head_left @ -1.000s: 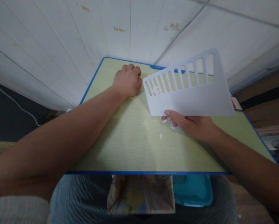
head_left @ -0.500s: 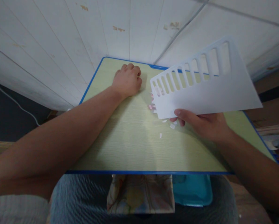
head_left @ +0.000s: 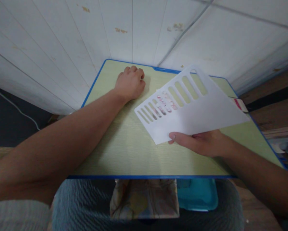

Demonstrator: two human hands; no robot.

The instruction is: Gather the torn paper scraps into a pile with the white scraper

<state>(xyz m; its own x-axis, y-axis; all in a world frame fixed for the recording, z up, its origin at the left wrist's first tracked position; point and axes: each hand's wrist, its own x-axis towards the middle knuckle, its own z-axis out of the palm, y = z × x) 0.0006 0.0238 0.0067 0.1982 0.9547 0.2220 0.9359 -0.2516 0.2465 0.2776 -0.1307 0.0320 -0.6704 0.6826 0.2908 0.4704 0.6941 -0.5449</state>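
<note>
My right hand grips the lower edge of a white slotted sheet, thumb on top and fingers underneath. Rounded slots of growing length run along the sheet's far edge. It is tilted above the table, its narrow corner toward the left. Through the middle slots show small paper scraps with pink and dark marks; the rest of the pile is hidden beneath. To the left, my left hand rests palm down on the table with its fingers curled in. Its palm is hidden from view.
The small pale-green table has a blue rim and stands against a white panelled wall. A flat white-and-red item lies at its right edge. Below the front edge are a patterned cloth container and a teal tray.
My right hand has moved the white sheet left and toward me and lowered its raised far end. It now covers the loose scraps seen before. My left hand stays put.
</note>
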